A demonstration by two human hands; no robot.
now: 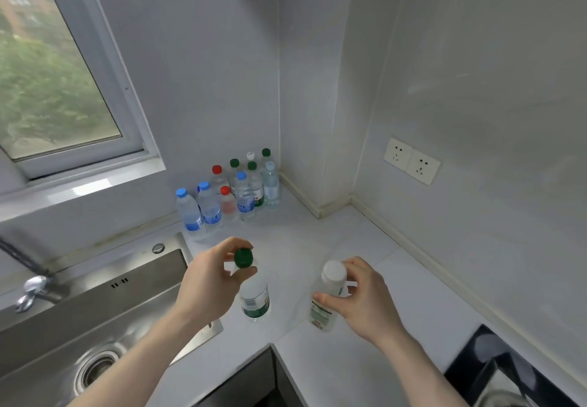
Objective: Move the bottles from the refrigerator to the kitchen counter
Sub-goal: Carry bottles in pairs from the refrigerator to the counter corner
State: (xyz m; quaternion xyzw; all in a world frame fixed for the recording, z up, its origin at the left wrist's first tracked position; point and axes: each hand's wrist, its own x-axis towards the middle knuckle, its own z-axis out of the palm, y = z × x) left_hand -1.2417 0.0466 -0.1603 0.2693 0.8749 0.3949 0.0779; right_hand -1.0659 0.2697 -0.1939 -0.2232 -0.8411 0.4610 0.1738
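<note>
Both forearms reach in from the bottom edge over the white counter [365,371]. Left hand [211,282] has its fingers and thumb curled round the neck of a green-capped bottle [254,298], just under the cap; right hand [362,298] pinches a white-capped bottle [327,295] near its top, thumb on the near side, fingers behind. Each bottle hangs or stands upright just right of the steel sink [95,317] — whether their bases touch the counter I cannot tell. Their labels show a green band and small print, too blurred to read.

Right of the sink's near corner, at the frame edge, sits a black cooktop [508,371]. A faucet [31,289] rises at the sink's left.

Beyond the sink's far right corner a cluster of bottles [232,190] stands against the wall, well apart from both hands — blue, red, green and white caps, blue labels on the front ones, writing illegible. Two wall sockets [411,160] are on the right wall, and a window [54,82] is above the sink.
</note>
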